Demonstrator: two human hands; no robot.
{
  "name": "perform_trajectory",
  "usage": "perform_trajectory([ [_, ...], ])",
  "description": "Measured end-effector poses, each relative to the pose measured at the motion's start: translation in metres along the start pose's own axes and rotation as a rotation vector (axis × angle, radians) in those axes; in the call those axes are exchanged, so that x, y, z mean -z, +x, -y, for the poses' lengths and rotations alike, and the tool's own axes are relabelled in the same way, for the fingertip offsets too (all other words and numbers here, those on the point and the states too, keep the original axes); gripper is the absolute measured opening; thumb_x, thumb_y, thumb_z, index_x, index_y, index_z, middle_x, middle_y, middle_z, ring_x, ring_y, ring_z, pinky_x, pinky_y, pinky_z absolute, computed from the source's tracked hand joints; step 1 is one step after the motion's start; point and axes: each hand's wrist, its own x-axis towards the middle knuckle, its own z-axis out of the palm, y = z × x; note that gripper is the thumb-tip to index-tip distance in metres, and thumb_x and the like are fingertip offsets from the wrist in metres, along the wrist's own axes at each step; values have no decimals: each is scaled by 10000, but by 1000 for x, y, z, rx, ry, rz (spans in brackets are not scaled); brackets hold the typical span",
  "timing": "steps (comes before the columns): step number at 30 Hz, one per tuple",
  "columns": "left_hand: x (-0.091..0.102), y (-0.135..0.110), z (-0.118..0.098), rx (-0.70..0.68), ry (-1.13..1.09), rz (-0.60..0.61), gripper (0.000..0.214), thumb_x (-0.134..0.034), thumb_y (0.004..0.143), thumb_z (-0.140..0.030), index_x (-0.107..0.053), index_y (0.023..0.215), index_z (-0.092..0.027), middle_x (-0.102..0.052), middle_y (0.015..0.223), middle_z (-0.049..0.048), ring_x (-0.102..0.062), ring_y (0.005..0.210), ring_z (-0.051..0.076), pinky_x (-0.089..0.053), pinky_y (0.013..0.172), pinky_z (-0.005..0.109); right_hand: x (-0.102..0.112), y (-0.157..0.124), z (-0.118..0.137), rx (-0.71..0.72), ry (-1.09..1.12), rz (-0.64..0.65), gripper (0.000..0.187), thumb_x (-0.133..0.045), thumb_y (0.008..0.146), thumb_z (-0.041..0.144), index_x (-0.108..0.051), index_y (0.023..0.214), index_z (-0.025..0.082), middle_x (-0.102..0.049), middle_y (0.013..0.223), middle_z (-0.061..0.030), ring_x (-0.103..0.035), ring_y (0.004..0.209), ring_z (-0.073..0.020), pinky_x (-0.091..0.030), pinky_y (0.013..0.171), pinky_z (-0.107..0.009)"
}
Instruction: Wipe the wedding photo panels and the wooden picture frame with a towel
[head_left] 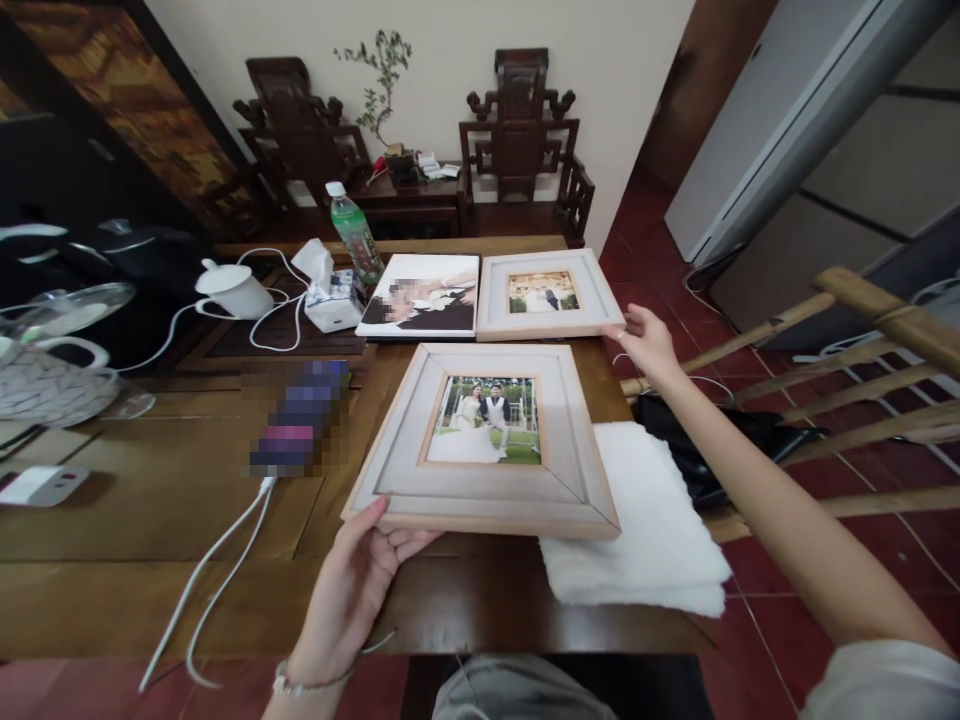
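A pale wooden picture frame (574,440) with a wedding photo in a wide light border fills the middle of the head view. My left hand (365,560) grips its near left corner, thumb on top and the other fingers underneath. Its near edge looks slightly raised over the table. A second, similar picture frame (491,290) lies farther back. At the near right corner of that one, my right hand (643,340) touches the edge with its fingertips, fingers apart and loosely bent. Left of the far frame lies a photo album (442,268) with a partly blurred cover picture.
A folded white towel (637,530) lies at the table's right edge. To the left are a phone (304,415) on a white cable, a tissue box (335,302), a green-labelled bottle (354,232) and a lidded white cup (234,290). A wooden chair (847,370) stands right.
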Motion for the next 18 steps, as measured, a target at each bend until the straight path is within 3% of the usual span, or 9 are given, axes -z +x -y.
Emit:
perform_trajectory([
  [2, 0, 1, -1, 7, -21, -4, 113, -547, 785, -76, -653, 820, -97, -747, 741, 129, -726, 630, 250, -620, 702, 427, 23, -33, 9, 287, -339, 47, 438, -782, 623, 207, -630, 1034, 206, -639, 1179, -83, -585, 1124, -257, -503, 967, -424],
  [4, 0, 1, -1, 5, -46, -16, 129, -526, 784, -67, -648, 816, -92, -744, 732, 137, -724, 621, 252, -621, 684, 428, 50, -74, 18, 428, -551, 93, 364, -700, 744, 328, -622, 1077, 203, -661, 1133, -94, -638, 1004, -247, -519, 910, -433],
  [6, 0, 2, -1, -7, -70, -35, 136, -517, 776, -55, -640, 809, -104, -747, 746, 127, -725, 629, 250, -622, 675, 427, 78, -118, 25, 444, -699, 99, 255, -630, 809, 404, -641, 969, 205, -694, 932, -65, -660, 833, -218, -537, 803, -383],
  [9, 1, 1, -1, -20, -93, -42, 131, -523, 771, -61, -631, 812, -122, -754, 787, 109, -731, 665, 252, -624, 682, 427, 103, -176, 28, 274, -773, 160, 293, -550, 852, 495, -605, 820, 209, -635, 673, -16, -611, 608, -174, -504, 589, -295],
  [13, 2, 2, -1, -38, -89, -45, 115, -528, 778, -79, -629, 803, -127, -754, 791, 109, -735, 694, 253, -625, 699, 421, 98, -220, 16, 193, -896, 195, 363, -558, 820, 562, -601, 879, 206, -646, 746, -37, -611, 661, -193, -472, 600, -299],
  [18, 0, 3, -1, -48, -72, -20, 101, -529, 769, -72, -609, 763, -133, -750, 763, 112, -739, 722, 259, -620, 737, 421, 76, -226, 1, 133, -1070, 2, 481, -588, 736, 624, -582, 939, 189, -637, 736, -52, -588, 644, -226, -438, 634, -338],
])
